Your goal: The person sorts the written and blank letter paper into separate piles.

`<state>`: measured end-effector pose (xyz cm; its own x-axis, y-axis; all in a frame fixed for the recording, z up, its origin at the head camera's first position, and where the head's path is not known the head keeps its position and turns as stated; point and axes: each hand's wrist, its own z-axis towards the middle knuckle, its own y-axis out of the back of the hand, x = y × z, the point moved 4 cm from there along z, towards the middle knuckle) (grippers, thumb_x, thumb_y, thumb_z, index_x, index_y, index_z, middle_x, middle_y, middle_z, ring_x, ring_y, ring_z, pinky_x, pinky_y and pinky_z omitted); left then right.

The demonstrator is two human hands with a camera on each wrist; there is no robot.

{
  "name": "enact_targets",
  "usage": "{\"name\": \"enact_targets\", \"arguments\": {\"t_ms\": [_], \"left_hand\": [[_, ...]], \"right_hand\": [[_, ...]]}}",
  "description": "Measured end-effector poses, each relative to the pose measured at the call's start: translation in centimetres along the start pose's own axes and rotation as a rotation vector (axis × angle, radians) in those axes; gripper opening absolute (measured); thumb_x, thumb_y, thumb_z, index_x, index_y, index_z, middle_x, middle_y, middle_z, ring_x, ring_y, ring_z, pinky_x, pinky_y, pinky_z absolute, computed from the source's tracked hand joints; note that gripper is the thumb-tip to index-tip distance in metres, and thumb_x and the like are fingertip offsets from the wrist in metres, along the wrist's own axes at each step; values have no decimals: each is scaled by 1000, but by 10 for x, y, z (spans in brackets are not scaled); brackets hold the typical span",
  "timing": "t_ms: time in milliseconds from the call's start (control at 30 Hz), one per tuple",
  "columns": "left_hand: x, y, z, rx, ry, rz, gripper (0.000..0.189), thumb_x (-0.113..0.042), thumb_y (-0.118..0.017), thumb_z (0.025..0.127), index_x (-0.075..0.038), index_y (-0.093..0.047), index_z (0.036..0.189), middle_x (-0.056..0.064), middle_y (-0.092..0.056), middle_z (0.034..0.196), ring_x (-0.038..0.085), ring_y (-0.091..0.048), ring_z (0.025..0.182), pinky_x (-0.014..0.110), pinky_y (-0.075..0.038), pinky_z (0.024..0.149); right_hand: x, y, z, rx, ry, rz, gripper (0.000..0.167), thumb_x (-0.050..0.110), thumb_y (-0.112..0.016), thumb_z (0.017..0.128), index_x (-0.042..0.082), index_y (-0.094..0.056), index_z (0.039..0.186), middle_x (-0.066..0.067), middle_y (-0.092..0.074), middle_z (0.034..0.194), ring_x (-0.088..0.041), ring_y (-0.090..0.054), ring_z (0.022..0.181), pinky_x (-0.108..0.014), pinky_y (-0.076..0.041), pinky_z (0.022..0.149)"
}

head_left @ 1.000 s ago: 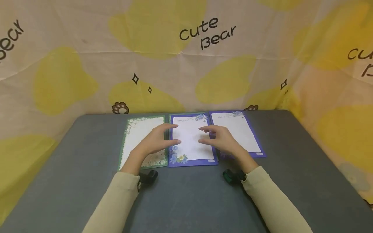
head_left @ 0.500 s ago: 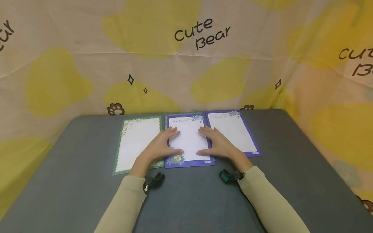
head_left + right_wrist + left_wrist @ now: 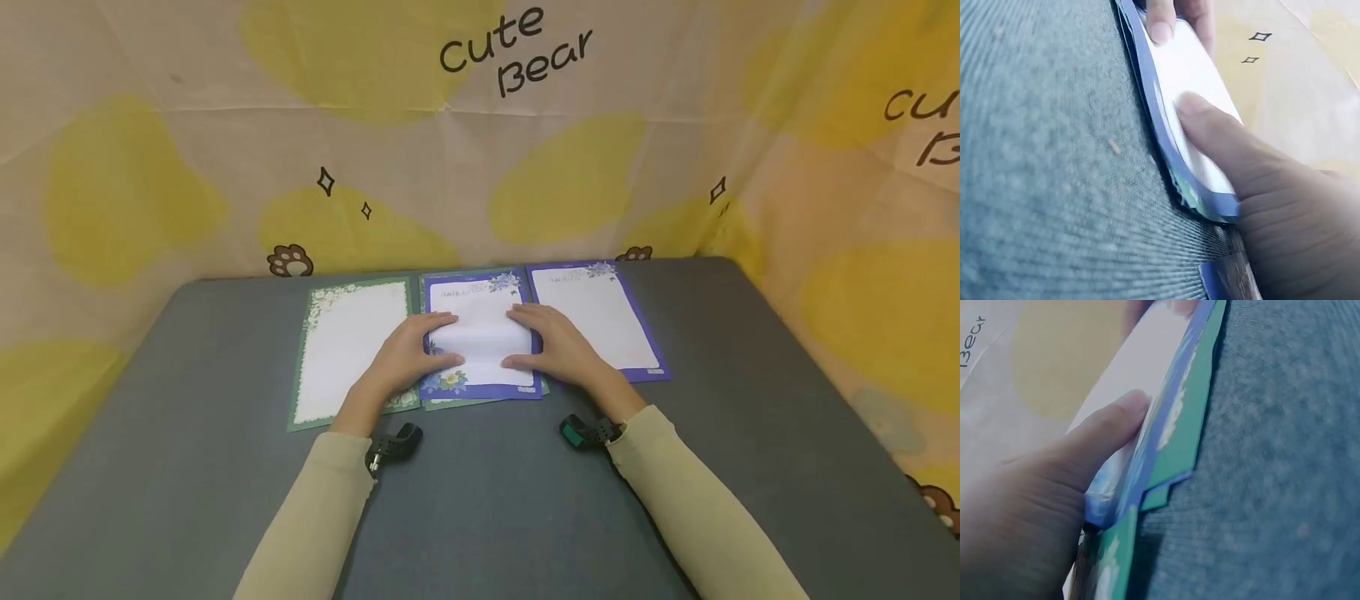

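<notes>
1. A cloth-screened table, set up like a small writing desk; whether it sits in a home, an office or a studio cannot be told.
2. The grey table [image 3: 480,517] is plain, with rounded far corners and a finely ribbed surface in the wrist views.
3. Pale printed cloth [image 3: 420,179] hangs behind the far edge and beside both side edges (yellow blotches, paw prints and "cute Bear" lettering give it a nursery look).
4. Floral stationery, green-bordered paper [image 3: 348,350] and blue-bordered paper [image 3: 480,342], lies near the far edge.
</notes>
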<state>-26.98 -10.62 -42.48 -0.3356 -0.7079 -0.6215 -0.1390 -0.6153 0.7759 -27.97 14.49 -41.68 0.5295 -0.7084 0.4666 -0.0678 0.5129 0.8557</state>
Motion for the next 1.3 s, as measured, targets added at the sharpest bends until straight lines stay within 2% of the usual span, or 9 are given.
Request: {"name": "enact_targets", "arguments": {"t_ms": [100,267,533,700,767,900,1000,1167,1300], "left_hand": [[2,3,2,-14,10,-29,64,-41,-78,88,-20,-58,144,6,-56,150,32,-46,145,54,-34,122],[1,6,3,-34,-6,-78,61,-40,-77,89,-20,-58,144,5,-58,148,32,-47,144,52,-35,121],[-10,10,3,-13,-94,-49,68,-41,-79,87,-15,-56,146,9,-53,153,34,-44,146,53,-32,123],[-9,11,-1,-42,13,-16,74,-50,-71,91,-18,-46,153,11,-35,165,37,-30,153,59,-24,125],[-9,11,-2,-102,71,-51,70,-52,-63,96,-20,-43,155,12,-41,161,38,-34,151,60,-27,123],[-10,12,-1,-223,138,-265,56,-46,-57,101,-18,-51,149,13,-65,138,35,-59,131,56,-45,111],[-12,14,1,-281,169,-392,49,-40,-62,100,-14,-59,142,14,-72,126,31,-68,114,49,-55,97],[-16,18,2,-258,246,-469,54,-42,-62,100,-14,-55,145,13,-73,124,29,-73,98,41,-60,86],[-17,16,1,-203,308,-539,55,-42,-60,101,-14,-51,148,16,-72,124,27,-75,92,35,-62,82]], "right_hand": [[0,7,3,-126,-98,105,65,40,-72,93,9,-53,147,-15,-53,151,-35,-47,142,-55,-36,119],[-1,12,2,-272,-253,343,48,35,-60,102,14,-57,144,-16,-71,124,-32,-66,111,-50,-54,98],[0,12,7,-248,-357,607,37,24,-63,101,16,-65,137,-5,-58,149,-27,-44,147,-46,-39,120],[0,9,4,-252,-391,680,39,21,-63,101,18,-63,139,0,-57,150,-22,-41,150,-43,-36,122],[-1,10,2,-272,-386,721,39,19,-63,101,17,-62,140,0,-56,151,-20,-40,150,-42,-37,122],[-4,11,-2,-302,-391,797,40,16,-62,101,17,-60,141,2,-53,154,-17,-37,152,-40,-36,122],[-5,13,-1,-317,-385,877,42,14,-61,102,15,-57,144,1,-49,157,-17,-38,151,-38,-36,121],[-3,16,2,-336,-352,1034,45,8,-57,103,9,-52,147,-2,-41,162,-18,-37,152,-36,-32,124],[-4,18,3,-341,-358,1036,45,8,-57,103,9,-52,147,-2,-41,162,-17,-36,152,-36,-31,124]]}}
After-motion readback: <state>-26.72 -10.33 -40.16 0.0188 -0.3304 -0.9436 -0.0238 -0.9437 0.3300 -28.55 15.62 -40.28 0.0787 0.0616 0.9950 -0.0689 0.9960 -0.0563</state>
